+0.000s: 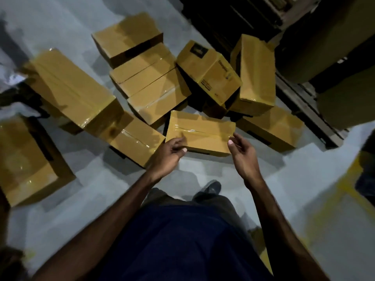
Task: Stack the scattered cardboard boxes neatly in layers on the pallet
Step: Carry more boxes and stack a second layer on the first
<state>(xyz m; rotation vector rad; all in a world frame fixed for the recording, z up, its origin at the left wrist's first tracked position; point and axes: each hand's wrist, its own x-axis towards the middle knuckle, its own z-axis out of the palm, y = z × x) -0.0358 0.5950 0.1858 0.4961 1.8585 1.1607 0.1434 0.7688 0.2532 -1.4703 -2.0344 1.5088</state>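
Note:
Several taped brown cardboard boxes lie scattered on the grey floor in front of me. The nearest flat box [200, 130] lies just ahead of my feet, tape seam up. My left hand [172, 151] is at its near left corner, fingers loosely curled and touching the top edge. My right hand [242, 148] hovers at the near right corner with relaxed fingers, thumb close to the edge. Neither hand plainly grips it. A slatted wooden pallet edge [304, 106] runs along the right, carrying dim boxes [345, 104].
A printed box [209, 74] leans on the heap behind the near box. Other boxes sit at the left [73, 88], at the far left [26, 159] and at the right [272, 126]. Yellow floor lines [345, 189] mark the right. My shoe [211, 188] stands below the box.

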